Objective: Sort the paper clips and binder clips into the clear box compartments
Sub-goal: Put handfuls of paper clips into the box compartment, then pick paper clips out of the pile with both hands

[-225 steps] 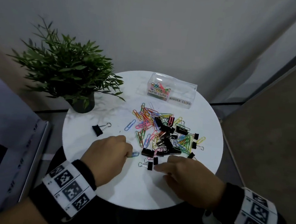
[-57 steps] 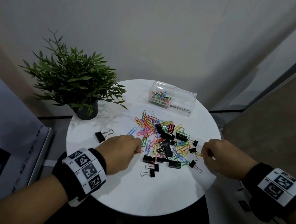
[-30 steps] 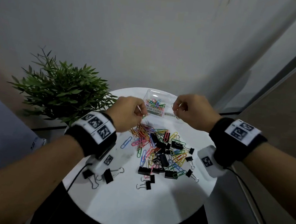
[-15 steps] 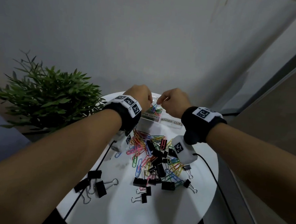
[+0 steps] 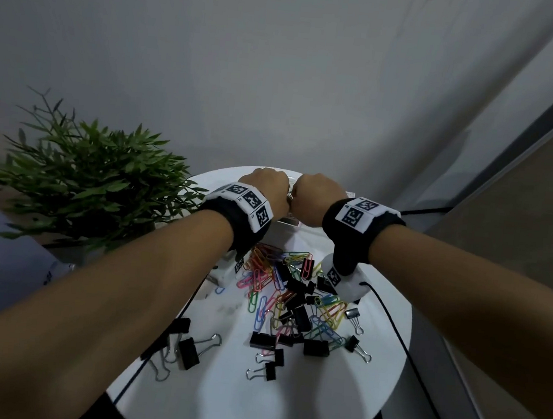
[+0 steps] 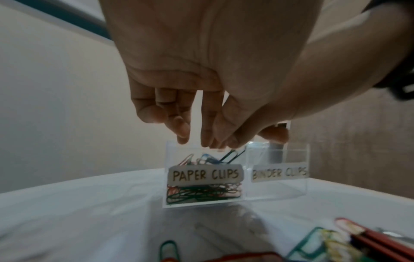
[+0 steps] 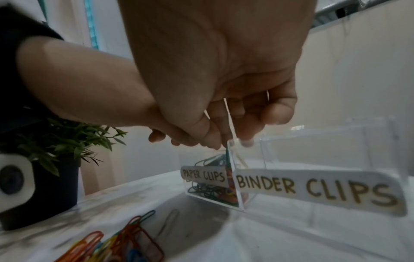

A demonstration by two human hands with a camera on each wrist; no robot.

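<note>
The clear box (image 6: 277, 187) stands at the table's far side, labelled PAPER CLIPS on the left and BINDER CLIPS on the right. Several coloured clips fill the paper clips compartment (image 6: 201, 194); the binder clips compartment (image 7: 313, 152) looks empty. My left hand (image 6: 215, 144) hangs over the paper clips compartment, thumb and fingertips bunched on a small orange paper clip (image 6: 220, 150), mostly hidden. Beside it my right hand (image 7: 226, 140) pinches a pale yellow paper clip (image 7: 230, 124) above the divider. In the head view both hands (image 5: 267, 188) (image 5: 316, 199) cover the box. A mixed pile of clips (image 5: 294, 295) lies mid-table.
The round white table (image 5: 232, 407) carries loose black binder clips (image 5: 187, 352) at front left and more around the pile. A potted plant (image 5: 91, 184) stands at the table's left rear. A black cable (image 5: 400, 343) trails from my right wrist across the table.
Both hands lifted off the pile, each with a paper clip, and travelled to the far side. They now hang close together over the box's paper clips compartment.
</note>
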